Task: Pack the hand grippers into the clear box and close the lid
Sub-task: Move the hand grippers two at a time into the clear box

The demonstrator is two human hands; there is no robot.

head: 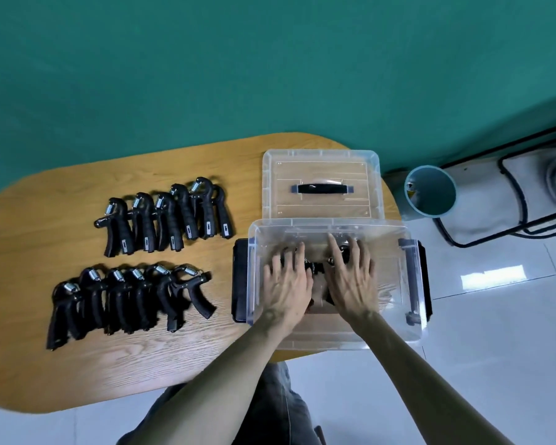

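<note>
The clear box (395, 329) stands open at the table's right end. Both my hands are down inside it. My left hand (288, 282) and my right hand (350, 277) lie side by side with fingers spread flat, pressing on black hand grippers (315, 268) at the box bottom. The clear lid (321, 162) with a dark handle lies flat just behind the box. Two rows of black hand grippers remain on the table: a far row (167, 216) and a near row (122, 300), each with several pieces.
The wooden table (61, 364) has rounded ends; the box overhangs its right edge. A blue bin (430, 194) and a black metal frame (511, 200) stand on the tiled floor to the right. A green wall is behind.
</note>
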